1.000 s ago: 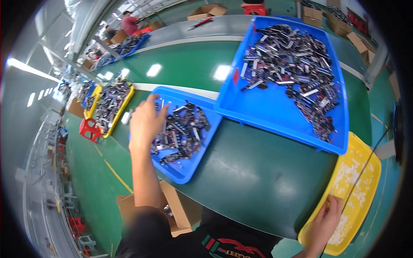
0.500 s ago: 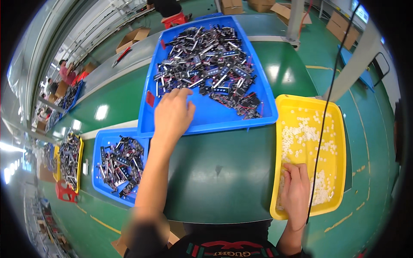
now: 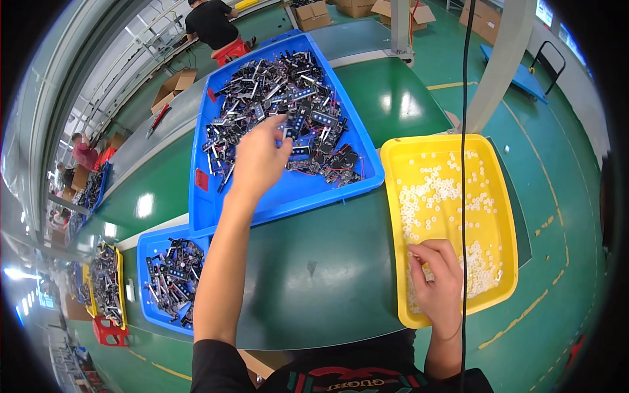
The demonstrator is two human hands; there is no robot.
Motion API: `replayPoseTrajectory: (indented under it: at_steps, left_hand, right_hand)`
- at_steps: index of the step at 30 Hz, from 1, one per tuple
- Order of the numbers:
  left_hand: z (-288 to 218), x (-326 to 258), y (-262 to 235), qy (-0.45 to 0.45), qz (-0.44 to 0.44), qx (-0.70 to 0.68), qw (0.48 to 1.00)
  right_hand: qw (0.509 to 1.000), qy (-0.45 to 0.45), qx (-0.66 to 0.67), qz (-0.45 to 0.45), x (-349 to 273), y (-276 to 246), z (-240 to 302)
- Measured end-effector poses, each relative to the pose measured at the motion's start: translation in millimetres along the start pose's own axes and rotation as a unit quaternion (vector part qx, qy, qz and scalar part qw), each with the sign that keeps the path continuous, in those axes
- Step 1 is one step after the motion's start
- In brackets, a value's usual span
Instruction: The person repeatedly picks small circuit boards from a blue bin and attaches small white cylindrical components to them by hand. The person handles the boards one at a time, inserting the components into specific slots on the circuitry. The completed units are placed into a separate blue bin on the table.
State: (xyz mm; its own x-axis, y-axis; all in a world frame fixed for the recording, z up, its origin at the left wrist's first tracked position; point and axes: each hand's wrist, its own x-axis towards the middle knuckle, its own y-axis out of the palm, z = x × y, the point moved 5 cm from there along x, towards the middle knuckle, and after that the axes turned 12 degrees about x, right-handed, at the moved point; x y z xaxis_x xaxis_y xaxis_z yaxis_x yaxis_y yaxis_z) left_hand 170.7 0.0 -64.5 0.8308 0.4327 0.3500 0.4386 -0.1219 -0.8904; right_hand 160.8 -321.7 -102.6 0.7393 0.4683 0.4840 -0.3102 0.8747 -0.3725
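Note:
My left hand (image 3: 261,160) reaches over the large blue tray (image 3: 275,208), which holds a heap of small black electronic modules (image 3: 262,88) with silver strips and thin wires. Its thumb and fingers close on one dark module (image 3: 293,126) at the near side of the heap, slightly blurred. At the right, my right hand (image 3: 438,281) is over the yellow tray (image 3: 393,196), where small white rings (image 3: 436,187) lie scattered, with a denser pile (image 3: 481,272) beside the hand. Its thumb and index finger are pinched together; whatever is between them is too small to name.
A smaller blue tray (image 3: 149,308) of similar modules stands at the left, with a yellow tray (image 3: 120,288) and a red stool (image 3: 110,331) beyond. A black cable (image 3: 464,98) hangs in front of the yellow tray. Another person (image 3: 211,26) sits at the far side.
My left hand has moved from the bare tray floor to the heap and closed on a module. The right hand has lifted slightly from the rings, in a pinch. The view has shifted.

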Motion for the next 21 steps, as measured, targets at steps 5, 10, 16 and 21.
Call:
replayPoseTrajectory:
  at_steps: [5,10,16,21]
  left_hand:
    - [15,-59,-29,-0.161,0.034,-0.467,0.869]
    - [15,-129,-28,-0.199,0.048,-0.608,0.767]
    - [36,-171,-15,-0.238,0.018,-0.655,0.717]
    - [39,-186,0,-0.271,0.000,-0.748,0.606]
  right_hand:
    - [0.999,-0.015,0.032,-0.023,-1,-4,12]
    - [0.981,-0.026,0.187,0.038,4,23,61]
    - [0.941,-0.010,0.319,0.112,10,100,68]
    - [0.849,0.188,0.488,0.074,-8,140,34]
